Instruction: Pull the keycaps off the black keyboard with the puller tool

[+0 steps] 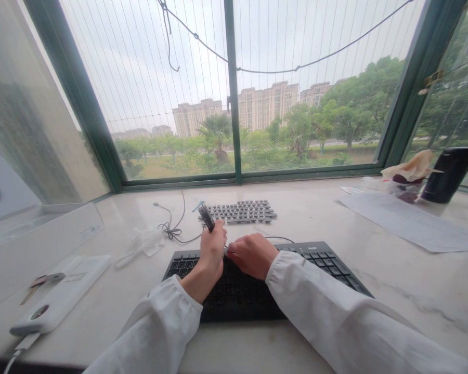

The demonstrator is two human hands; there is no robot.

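"Where is the black keyboard (242, 306)?"

"On the pale counter (234, 348), right in front of the person, with both forearms reaching over it."

"And the hands?"

"The left hand (211, 252) is wrapped around a dark-handled tool (206, 217), its handle pointing up and away. The right hand (253, 254) is bent in close beside it over the keys; whether its fingers pinch anything, one cannot tell."

"What blocks the view?"

"The hands and white sleeves (320, 301) cover much of the keyboard's middle. Behind it sit rows of small grey keycaps (245, 212), their left part crossed by the tool."

"Anything close by on the left?"

"A tangled thin cable (173, 228), crumpled clear wrapping (144, 243), then a flat white device (74, 291) with a key (37, 285) lying on it, and a white box (42, 231) behind."

"On the right?"

"A paper sheet (409, 221), well apart from the keyboard, and a dark bottle (448, 174) near the window frame (234, 104)."
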